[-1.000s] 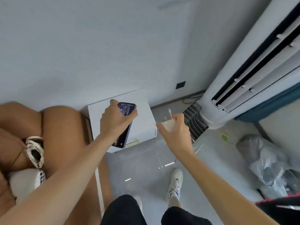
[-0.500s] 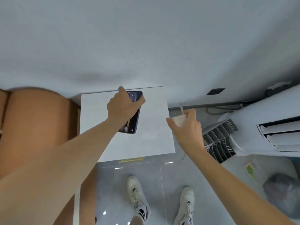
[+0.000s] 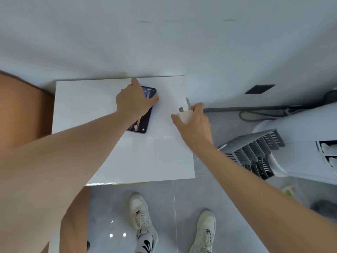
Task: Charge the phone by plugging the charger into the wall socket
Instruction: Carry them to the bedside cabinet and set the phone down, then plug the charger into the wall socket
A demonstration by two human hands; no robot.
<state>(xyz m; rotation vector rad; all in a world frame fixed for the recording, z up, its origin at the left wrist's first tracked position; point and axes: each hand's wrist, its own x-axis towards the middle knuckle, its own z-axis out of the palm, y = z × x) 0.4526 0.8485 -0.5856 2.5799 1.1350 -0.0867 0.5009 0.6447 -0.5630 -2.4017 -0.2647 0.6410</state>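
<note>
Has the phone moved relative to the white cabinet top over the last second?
Yes. The phone, gripped by the left hand, went from overhanging the white cabinet top's front edge to lying well inside it, nearer the wall-side edge.

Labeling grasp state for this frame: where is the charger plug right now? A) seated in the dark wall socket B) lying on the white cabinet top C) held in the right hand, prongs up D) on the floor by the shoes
C: the right hand grips the white charger with its prongs bare and pointing up, apart from the dark wall socket; the left hand is on the phone.
</note>
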